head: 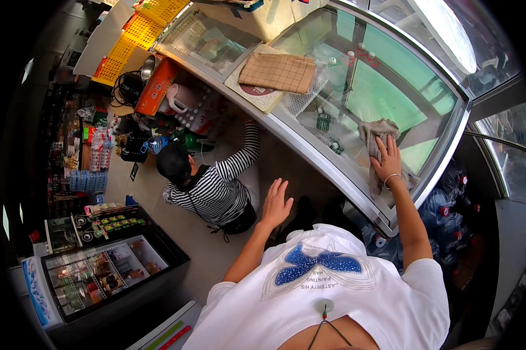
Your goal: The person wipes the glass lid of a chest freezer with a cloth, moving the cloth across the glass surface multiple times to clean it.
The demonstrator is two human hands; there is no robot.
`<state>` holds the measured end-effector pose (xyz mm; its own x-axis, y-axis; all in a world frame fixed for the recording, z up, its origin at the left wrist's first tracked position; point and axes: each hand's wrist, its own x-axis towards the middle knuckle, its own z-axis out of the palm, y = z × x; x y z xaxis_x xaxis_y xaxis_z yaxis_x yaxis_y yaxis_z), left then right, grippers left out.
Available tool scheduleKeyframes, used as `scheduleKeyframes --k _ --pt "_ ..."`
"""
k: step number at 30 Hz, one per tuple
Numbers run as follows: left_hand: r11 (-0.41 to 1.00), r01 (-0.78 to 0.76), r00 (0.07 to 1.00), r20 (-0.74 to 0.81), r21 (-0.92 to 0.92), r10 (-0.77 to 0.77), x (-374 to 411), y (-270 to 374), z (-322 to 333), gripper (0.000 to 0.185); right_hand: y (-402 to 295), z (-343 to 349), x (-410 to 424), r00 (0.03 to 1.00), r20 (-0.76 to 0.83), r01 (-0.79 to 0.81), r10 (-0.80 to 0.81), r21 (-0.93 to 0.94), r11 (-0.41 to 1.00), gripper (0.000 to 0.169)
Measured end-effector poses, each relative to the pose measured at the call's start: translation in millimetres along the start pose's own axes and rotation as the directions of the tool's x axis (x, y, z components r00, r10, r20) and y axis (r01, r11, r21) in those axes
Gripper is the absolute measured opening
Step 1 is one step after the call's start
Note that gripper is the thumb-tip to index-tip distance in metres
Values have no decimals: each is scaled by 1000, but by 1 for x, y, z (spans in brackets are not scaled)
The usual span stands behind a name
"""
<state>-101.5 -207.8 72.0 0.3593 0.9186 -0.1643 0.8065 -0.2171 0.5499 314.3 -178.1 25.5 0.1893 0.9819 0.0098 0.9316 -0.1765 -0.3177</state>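
Note:
My right hand point(388, 162) presses flat on a crumpled grey-beige cloth point(379, 131) lying on the glass top of a display counter point(403, 96). The fingers are spread over the cloth, and a bracelet circles the wrist. My left hand point(277, 204) hovers in the air in front of the counter's metal edge, fingers apart, holding nothing. Toward the counter's other end, a folded brown checked cloth point(278, 72) rests on a flat patterned box point(263, 103). Small green boxes point(323, 121) and bottles show through the glass.
A person in a striped top point(215, 192) crouches at the left, one arm reaching under the counter. Beside them stand bottles and an orange box point(155, 87). A glass-topped freezer point(105, 271) is at lower left; wrapped large bottles point(438, 210) stand at right.

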Motion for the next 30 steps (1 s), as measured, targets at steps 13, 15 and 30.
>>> scheduleKeyframes --k 13,15,30 --pt "985 -112 993 20 -131 116 14 -21 -30 49 -94 24 -19 957 126 237 -260 171 956 60" --pt "982 -92 995 31 -163 98 10 -45 -38 49 -75 13 -47 969 131 191 -210 146 971 61" --pt "858 354 935 176 -373 -309 -58 -207 -49 41 -104 35 -29 953 140 241 -267 178 954 53"
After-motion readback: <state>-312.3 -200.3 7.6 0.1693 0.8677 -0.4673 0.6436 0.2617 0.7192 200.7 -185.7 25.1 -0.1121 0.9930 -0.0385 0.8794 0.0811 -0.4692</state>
